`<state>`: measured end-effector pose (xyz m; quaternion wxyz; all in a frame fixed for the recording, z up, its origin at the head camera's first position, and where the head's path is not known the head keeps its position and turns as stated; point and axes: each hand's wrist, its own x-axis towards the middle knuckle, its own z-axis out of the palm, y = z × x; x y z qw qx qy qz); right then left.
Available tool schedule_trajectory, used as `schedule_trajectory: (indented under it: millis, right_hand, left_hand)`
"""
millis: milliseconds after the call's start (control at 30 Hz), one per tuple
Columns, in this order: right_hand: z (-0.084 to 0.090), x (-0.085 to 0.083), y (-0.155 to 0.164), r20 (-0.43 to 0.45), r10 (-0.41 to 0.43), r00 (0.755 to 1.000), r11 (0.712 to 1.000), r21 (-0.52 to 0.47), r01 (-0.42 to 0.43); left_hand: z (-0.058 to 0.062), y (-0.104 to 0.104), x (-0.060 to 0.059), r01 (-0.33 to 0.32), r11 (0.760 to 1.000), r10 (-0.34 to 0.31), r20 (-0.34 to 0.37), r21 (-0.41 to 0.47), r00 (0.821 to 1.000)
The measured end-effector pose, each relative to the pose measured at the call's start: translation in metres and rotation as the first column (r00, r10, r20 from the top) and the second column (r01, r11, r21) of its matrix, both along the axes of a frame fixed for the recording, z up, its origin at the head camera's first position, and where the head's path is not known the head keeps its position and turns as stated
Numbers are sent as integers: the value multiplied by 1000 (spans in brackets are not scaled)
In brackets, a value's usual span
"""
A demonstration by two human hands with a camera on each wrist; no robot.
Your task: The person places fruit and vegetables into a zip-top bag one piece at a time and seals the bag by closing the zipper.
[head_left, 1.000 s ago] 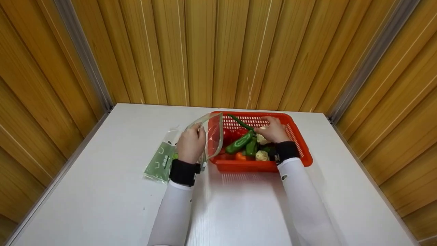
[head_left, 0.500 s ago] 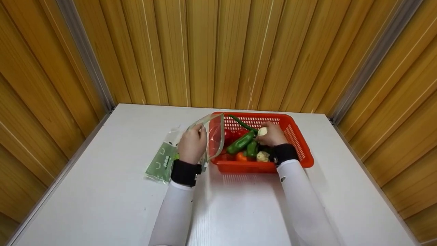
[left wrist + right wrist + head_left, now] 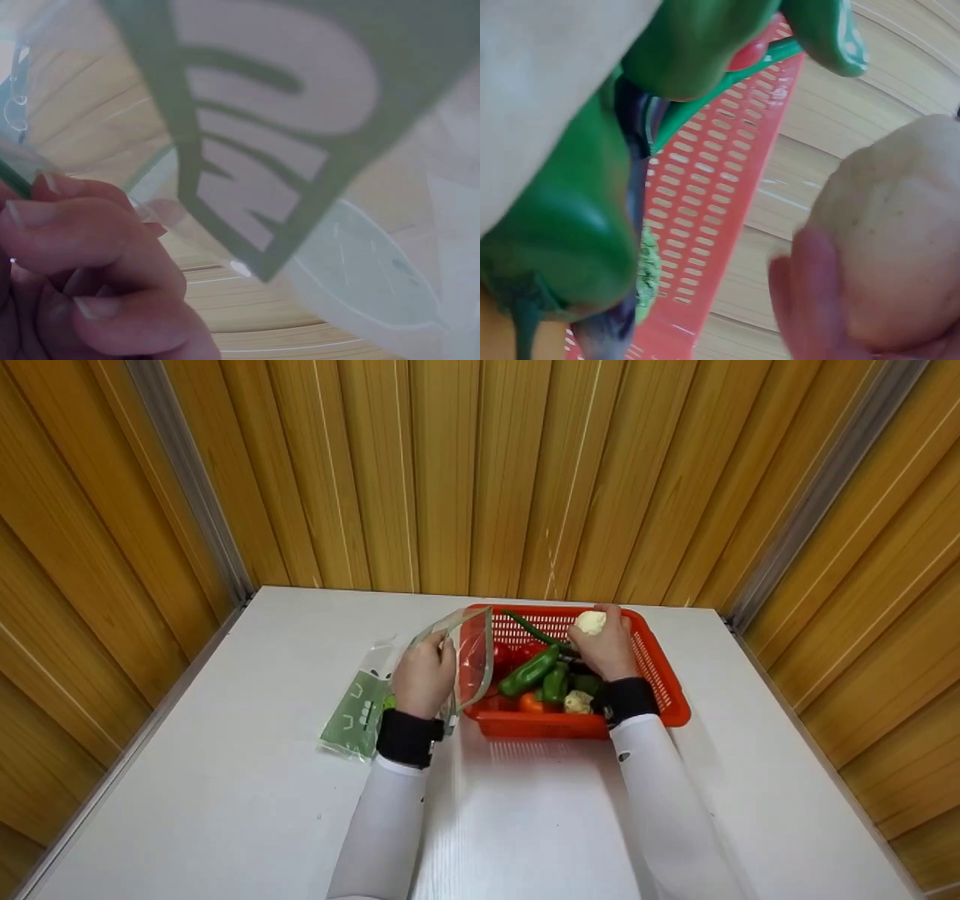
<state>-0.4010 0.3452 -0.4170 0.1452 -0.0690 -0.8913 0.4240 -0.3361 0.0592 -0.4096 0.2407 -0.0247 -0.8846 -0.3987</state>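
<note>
Gripped a pale potato [image 3: 590,622] in the right hand [image 3: 604,646], lifted above the red basket [image 3: 656,679]. Pinched the clear zip bag [image 3: 471,656] open with the left hand [image 3: 424,675], just beside the basket. Risked a drop if the mouth sagged. Showed curled fingers [image 3: 82,240] on the printed film only at the left wrist; showed green peppers [image 3: 562,225] close only at the right.

Bag [image 3: 457,660] stands left of basket [image 3: 660,682] holding peppers [image 3: 529,672]
</note>
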Motion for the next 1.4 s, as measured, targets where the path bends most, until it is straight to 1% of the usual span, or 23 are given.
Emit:
schedule_trajectory:
  millis: [133, 267, 367, 433, 533, 633, 700, 767, 833, 933, 1000, 1067, 1133, 1200, 1267, 1333, 1367, 1400]
  right_hand:
    - [9, 7, -7, -84, 40, 996, 997, -55, -45]
    - [22, 21, -21, -172, 82, 982, 991, -86, -98]
    - [31, 34, -35, -202, 135, 970, 980, -114, -160]
    - [33, 42, -47, -214, 177, 961, 968, -137, -209]
    - [29, 53, -65, -251, 231, 940, 941, -188, -281]
    - [18, 60, -85, -295, 257, 920, 904, -264, -337]
    - [8, 62, -99, -312, 250, 917, 888, -303, -346]
    - [-1, 63, -113, -318, 230, 920, 890, -314, -331]
    - [-8, 62, -125, -335, 213, 918, 902, -294, -317]
    - [-18, 62, -141, -378, 222, 899, 924, -212, -317]
    - [-23, 63, -149, -401, 254, 880, 931, -145, -335]
    - [-27, 64, -155, -406, 307, 861, 926, -81, -369]
    - [-30, 65, -159, -395, 373, 840, 907, -35, -420]
    - [-33, 66, -161, -373, 441, 816, 878, -8, -478]
    - [-35, 67, -162, -339, 500, 797, 846, -6, -534]
    - [-36, 67, -163, -306, 533, 789, 824, -24, -566]
    - [-37, 67, -163, -296, 541, 787, 813, -55, -579]
    - [-37, 67, -164, -289, 541, 790, 808, -81, -583]
  left_hand:
    - [0, 0, -1, 4, 1000, -4, 3, 2, 1000]
    - [0, 0, 0, 6, 1000, -6, 4, 0, 1000]
    - [0, 0, 0, 5, 1000, -5, 1, -1, 1000]
    - [-1, 0, 0, 6, 1000, -6, 2, 1, 1000]
    - [0, 0, 1, 5, 1000, -5, -2, -2, 1000]
    - [1, 0, 1, 4, 1000, -4, -1, -3, 1000]
    - [1, 0, 2, 4, 1000, -4, 1, -2, 1000]
    - [1, 0, 3, 0, 1000, 0, 3, 1, 1000]
    - [1, 0, 3, -1, 1000, 1, 8, 0, 1000]
    - [2, 1, 4, -2, 1000, 2, 16, -5, 1000]
    - [2, 1, 5, 2, 1000, -2, 26, -7, 1000]
    - [3, 1, 5, 7, 1000, -7, 31, -8, 999]
    - [4, 1, 6, 11, 1000, -11, 28, -7, 1000]
    - [4, 1, 6, 19, 1000, -19, 15, -6, 1000]
    - [4, 1, 7, 21, 1000, -21, -6, -5, 1000]
    - [4, 1, 7, 19, 1000, -19, -22, -4, 1000]
    - [4, 1, 7, 17, 1000, -17, -27, -2, 999]
    - [4, 1, 7, 12, 1000, -12, -30, 1, 999]
